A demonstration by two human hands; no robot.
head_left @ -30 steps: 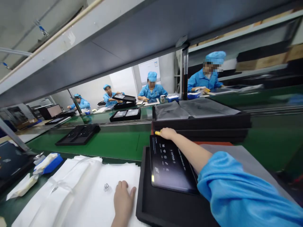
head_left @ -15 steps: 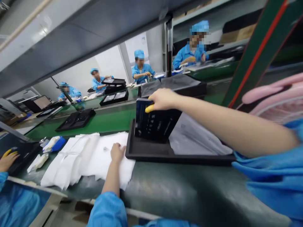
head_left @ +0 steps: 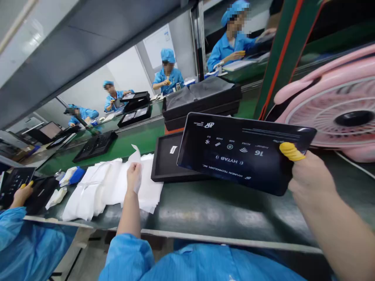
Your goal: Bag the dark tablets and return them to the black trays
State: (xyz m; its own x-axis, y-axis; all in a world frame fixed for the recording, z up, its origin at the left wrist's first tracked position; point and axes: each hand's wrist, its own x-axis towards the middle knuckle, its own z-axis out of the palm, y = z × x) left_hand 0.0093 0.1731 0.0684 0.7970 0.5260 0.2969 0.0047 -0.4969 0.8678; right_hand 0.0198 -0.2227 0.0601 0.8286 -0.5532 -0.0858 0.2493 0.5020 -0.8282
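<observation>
My right hand [head_left: 312,175], with a yellow cover on its thumb, grips one end of a black tablet [head_left: 211,156]. The tablet is tilted, its printed face towards me and its lettering upside down. Beneath its far end, a black tray [head_left: 163,166] with a small white label rests on the bench. My left hand [head_left: 134,177] pinches a thin white sheet [head_left: 135,155], lifting its edge above a stack of similar white sheets [head_left: 150,191]. I cannot tell whether these sheets are flat or sleeves.
Stacked black trays with grey covers [head_left: 202,95] stand behind the tablet. A pink fan [head_left: 325,97] is at right. Another black tray [head_left: 95,146] sits on the green belt [head_left: 125,142]. At left, a co-worker's hand [head_left: 22,194] holds another tablet. Several people work across the line.
My right hand has lifted the tablet out of the tray and brought it right and nearer, its printed face turned towards me. My left hand has raised a white sheet's edge.
</observation>
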